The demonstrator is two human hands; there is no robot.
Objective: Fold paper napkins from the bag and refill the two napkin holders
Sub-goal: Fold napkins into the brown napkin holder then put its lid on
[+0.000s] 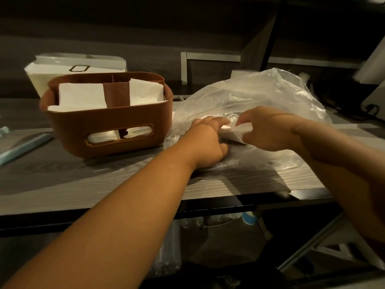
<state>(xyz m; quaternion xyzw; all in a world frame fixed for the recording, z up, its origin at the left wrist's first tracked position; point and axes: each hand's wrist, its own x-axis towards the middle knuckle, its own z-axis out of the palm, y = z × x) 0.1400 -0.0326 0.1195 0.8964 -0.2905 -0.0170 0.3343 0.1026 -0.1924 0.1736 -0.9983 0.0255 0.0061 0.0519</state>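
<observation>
Head view: a white napkin [233, 131] sits at the clear bag's [260, 94] mouth, pinched by the right hand [268, 130]; the left hand [206, 140] grips bag film just beside it. The brown holder [108, 122] stands left, the white holder [77, 67] behind it. Both forearms reach across the surface's [104, 184] near edge.

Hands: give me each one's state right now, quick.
Left hand: fingers curled, gripping the plastic bag at its opening.
Right hand: fingers pinching a white napkin at the bag's mouth.
</observation>
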